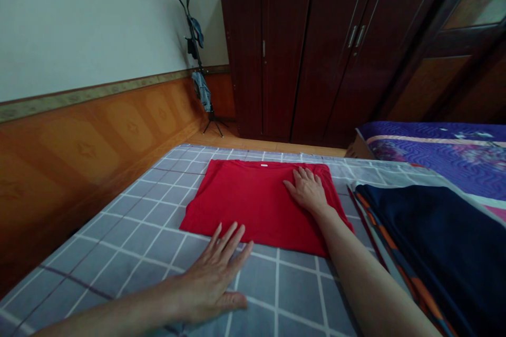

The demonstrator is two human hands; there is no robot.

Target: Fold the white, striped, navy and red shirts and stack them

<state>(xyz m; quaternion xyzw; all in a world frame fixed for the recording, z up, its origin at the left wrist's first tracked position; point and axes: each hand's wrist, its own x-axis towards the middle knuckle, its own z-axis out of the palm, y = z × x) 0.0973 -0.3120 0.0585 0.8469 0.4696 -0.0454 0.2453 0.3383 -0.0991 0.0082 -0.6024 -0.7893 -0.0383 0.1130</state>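
Observation:
A red shirt (pixel 253 200), folded into a wide flat shape, lies on the grey checked bedsheet (pixel 146 221). Its neckline with a small white label is at the far edge. My right hand (pixel 308 188) rests on the shirt's far right part, fingers spread and palm down. Closer to me, my left hand (pixel 215 276) is held flat with its fingers apart; the fingertips reach the shirt's near edge, and whether they press on it I cannot tell. Neither hand grips anything.
Folded clothes, a navy one (pixel 443 242) on top, lie stacked at the right. Beyond them is a bed with a purple cover (pixel 427 142). A dark wooden wardrobe (pixel 284 63) stands behind, with a coat stand (pixel 200 58) holding caps and cloth left of it.

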